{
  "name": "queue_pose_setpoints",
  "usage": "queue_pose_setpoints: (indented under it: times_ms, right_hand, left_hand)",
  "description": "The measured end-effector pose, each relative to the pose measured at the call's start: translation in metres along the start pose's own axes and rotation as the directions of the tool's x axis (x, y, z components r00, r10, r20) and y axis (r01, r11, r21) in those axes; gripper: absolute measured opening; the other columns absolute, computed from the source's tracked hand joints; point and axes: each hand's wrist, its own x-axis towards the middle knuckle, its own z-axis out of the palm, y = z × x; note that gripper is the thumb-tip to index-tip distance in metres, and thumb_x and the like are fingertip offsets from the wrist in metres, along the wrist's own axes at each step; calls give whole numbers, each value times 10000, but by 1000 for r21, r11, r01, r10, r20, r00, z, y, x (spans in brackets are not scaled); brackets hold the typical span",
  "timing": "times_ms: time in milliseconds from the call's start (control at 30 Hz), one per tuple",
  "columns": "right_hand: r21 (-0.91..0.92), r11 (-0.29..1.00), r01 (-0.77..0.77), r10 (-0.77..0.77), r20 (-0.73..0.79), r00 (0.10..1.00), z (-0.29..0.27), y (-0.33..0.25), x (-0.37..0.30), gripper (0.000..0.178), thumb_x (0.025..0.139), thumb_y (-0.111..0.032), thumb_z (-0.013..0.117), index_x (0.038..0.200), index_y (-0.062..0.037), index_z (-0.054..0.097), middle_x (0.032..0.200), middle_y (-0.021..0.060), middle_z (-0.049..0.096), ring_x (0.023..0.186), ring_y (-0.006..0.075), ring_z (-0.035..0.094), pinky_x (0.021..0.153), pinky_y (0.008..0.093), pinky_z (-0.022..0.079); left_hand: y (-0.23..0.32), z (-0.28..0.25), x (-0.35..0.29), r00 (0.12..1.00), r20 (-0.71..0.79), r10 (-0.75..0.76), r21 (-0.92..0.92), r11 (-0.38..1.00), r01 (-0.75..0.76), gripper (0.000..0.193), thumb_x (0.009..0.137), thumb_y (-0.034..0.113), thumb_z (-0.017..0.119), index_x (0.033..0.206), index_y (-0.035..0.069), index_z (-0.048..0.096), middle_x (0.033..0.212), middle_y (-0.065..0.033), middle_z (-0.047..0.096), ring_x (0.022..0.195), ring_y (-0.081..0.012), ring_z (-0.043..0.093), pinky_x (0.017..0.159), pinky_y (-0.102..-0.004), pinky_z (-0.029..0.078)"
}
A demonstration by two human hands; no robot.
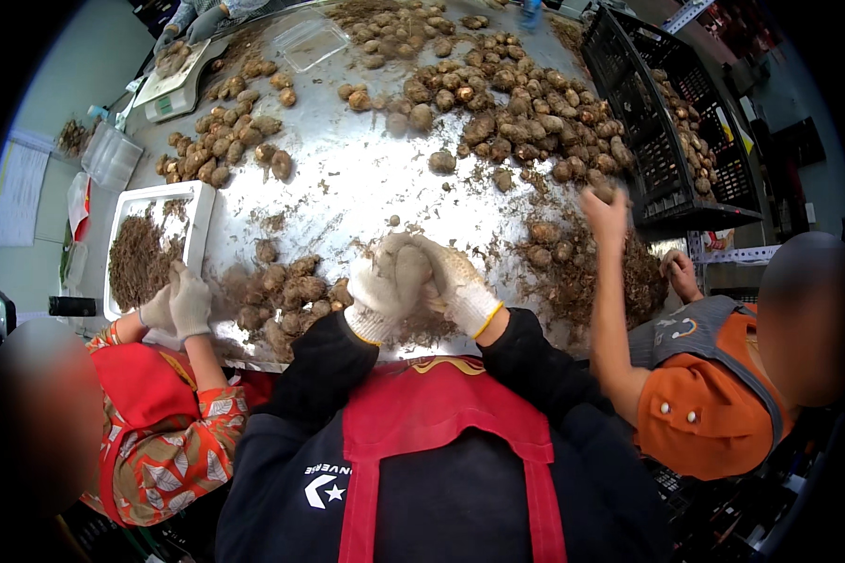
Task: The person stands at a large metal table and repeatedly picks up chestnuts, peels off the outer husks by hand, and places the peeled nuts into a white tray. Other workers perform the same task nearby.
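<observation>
My left hand (377,286) and my right hand (462,289), both in dirty white knit gloves, are closed together above the metal table (347,188). Their fingers overlap and hide whatever is between them. Just left of my left hand lies a pile of brown, hairy taro roots (291,291). Loose root fibres and soil (427,327) are scattered on the table below my hands. One small round piece (394,220) sits just beyond them.
A large taro heap (526,113) spreads toward a black crate (671,122) at the far right. At left are a white tray (207,220) of root scraps, a scale (180,84) and a clear plastic box (310,42). Co-workers' hands (190,298) (606,220) work on both sides.
</observation>
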Motion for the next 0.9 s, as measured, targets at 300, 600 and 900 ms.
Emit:
queue_pose_setpoints:
  times_ms: [300,600,900]
  right_hand:
    - [-678,505,534,-703,35,710,4,-14,-9,424,870,-186,651,1249,-14,570,760,110,650,610,221,628,543,306,507]
    - [-744,536,400,-630,-37,776,9,-31,-32,621,801,-295,719,1321,-29,505,1100,194,615,985,316,616,846,395,499]
    - [-482,676,557,-582,113,805,-3,-4,-4,387,919,-200,551,1260,-17,555,1120,187,638,1008,306,628,883,374,496]
  left_hand:
    - [-13,13,-19,898,237,-370,-346,832,434,243,989,233,445,1081,28,537,814,-87,592,639,-151,581,470,-281,452]
    - [-12,15,-22,966,202,-161,-433,870,235,538,988,397,473,1378,36,385,1146,-98,588,861,-180,627,694,-266,552]
    - [53,18,22,315,558,-768,-779,-353,518,502,949,536,474,1129,75,557,797,-19,591,470,-83,497,366,-213,409]
